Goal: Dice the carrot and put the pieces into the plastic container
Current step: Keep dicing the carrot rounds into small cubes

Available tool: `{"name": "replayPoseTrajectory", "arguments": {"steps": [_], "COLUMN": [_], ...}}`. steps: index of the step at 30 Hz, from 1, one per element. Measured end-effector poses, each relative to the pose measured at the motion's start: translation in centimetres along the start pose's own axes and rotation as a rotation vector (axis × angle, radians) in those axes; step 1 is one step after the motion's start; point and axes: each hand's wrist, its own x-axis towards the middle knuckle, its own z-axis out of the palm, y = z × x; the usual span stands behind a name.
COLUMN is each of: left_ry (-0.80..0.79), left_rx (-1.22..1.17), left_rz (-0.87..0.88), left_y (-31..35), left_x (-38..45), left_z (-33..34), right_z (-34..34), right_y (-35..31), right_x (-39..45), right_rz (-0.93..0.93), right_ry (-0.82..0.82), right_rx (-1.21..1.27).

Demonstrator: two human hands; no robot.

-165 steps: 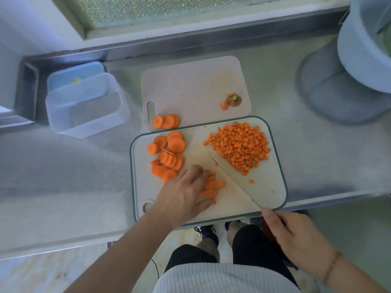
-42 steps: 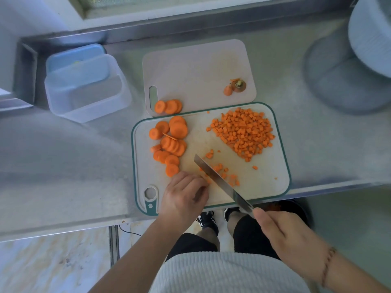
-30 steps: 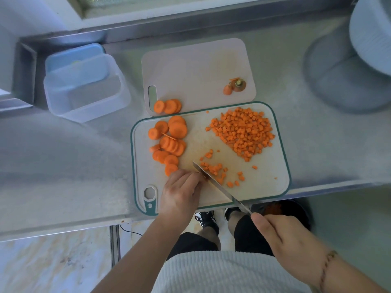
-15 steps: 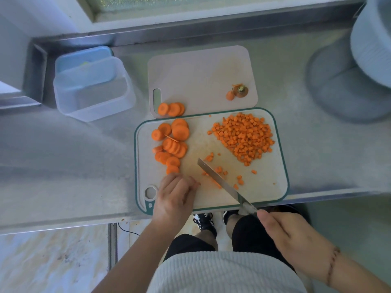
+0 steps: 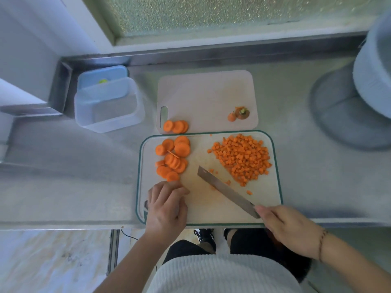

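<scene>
Head camera is showing the right hand (image 5: 289,231) gripping the knife (image 5: 227,190), its blade lying slantwise across the green-edged board (image 5: 275,166) just beside the diced pile (image 5: 242,158), probably to sweep stray cubes toward it. Curled fingers of the left hand (image 5: 166,205) are resting at the near end of the carrot slices (image 5: 172,158), seemingly reaching for the next batch. The plastic container (image 5: 108,104) is waiting far left, holding no carrot.
</scene>
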Motion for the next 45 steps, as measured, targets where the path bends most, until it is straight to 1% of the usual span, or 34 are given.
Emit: {"name": "replayPoseTrajectory", "arguments": {"steps": [3,5,7,9,11,13,15,17,19,21,22,25,26,29,31,32,34,38,41,43,45], "left_ry": [-0.028,-0.046,-0.04,0.009,0.09,0.165,0.181,0.094,-0.047,-0.219,-0.295,-0.508,-0.614,-1.028,-1.209,-1.256,-1.27,-1.141,-1.096,-1.007,-0.915], "left_rx": [0.029,0.034,0.025,-0.02,-0.11,-0.183,-0.236,-0.307,-0.323,-0.396,-0.441,-0.49,-0.48,-0.392,-0.405,-0.449,-0.538,-0.532,-0.516,-0.497,-0.457], "left_rz": [0.011,0.013,0.015,-0.009,-0.085,-0.209,-0.398,-0.638,-0.841,-0.971,-1.002,-0.963,-0.93,-0.8,-0.731,-0.714,-0.708,-0.655,-0.649,-0.649,-0.592], "left_y": [0.5,1.2,1.8,2.7,3.7,4.5,5.1,5.9,6.6,6.9,7.0,6.7,6.7,6.6,6.6,6.8,7.1,7.2,6.7,6.8,6.7], "left_x": [0.7,1.5,2.6,4.3,6.3,8.1,9.4,10.5,11.6,12.6,13.2,14.8,15.3,16.4,16.7,16.8,16.8,16.7,16.7,16.8,16.8], "left_z": [0.4,0.7,0.8,0.3,-0.5,-1.5,-2.1,-2.1,-1.8,-1.3,-1.1,-0.7,-0.6,-0.1,0.2,0.3,0.8,1.7,1.8,1.9,2.0], "right_z": [-2.7,-3.6,-4.1,-4.9,-6.1,-7.0,-7.3,-7.4,-7.6,-7.7,-7.7,-7.8,-7.8,-8.0,-8.0,-8.0,-8.0,-8.1,-8.7,-8.7,-8.7], "right_y": [0.5,0.5,0.5,0.5,0.7,1.0,1.3,2.0,2.8,3.8,4.0,4.6,4.6,4.6,4.7,4.8,4.8,5.0,3.9,4.1,3.6], "right_x": [1.6,2.4,2.7,2.4,1.8,1.1,1.0,1.5,2.1,2.6,2.7,2.8,2.8,2.7,2.7,2.7,2.8,2.7,1.8,1.4,1.3], "right_rz": [0.058,0.044,-0.005,-0.077,-0.175,-0.254,-0.321,-0.374,-0.425,-0.484,-0.512,-0.589,-0.61,-0.683,-0.733,-0.743,-0.754,-0.701,-0.62,-0.594,-0.508], "right_ry": [-0.014,-0.048,-0.062,-0.039,0.026,0.158,0.297,0.418,0.497,0.541,0.554,0.575,0.578,0.573,0.557,0.539,0.521,0.477,0.372,0.325,0.25], "right_rx": [0.083,0.104,0.057,-0.052,-0.247,-0.464,-0.635,-0.703,-0.72,-0.755,-0.768,-0.784,-0.788,-0.834,-0.861,-0.881,-0.92,-0.899,-0.814,-0.759,-0.743]}}
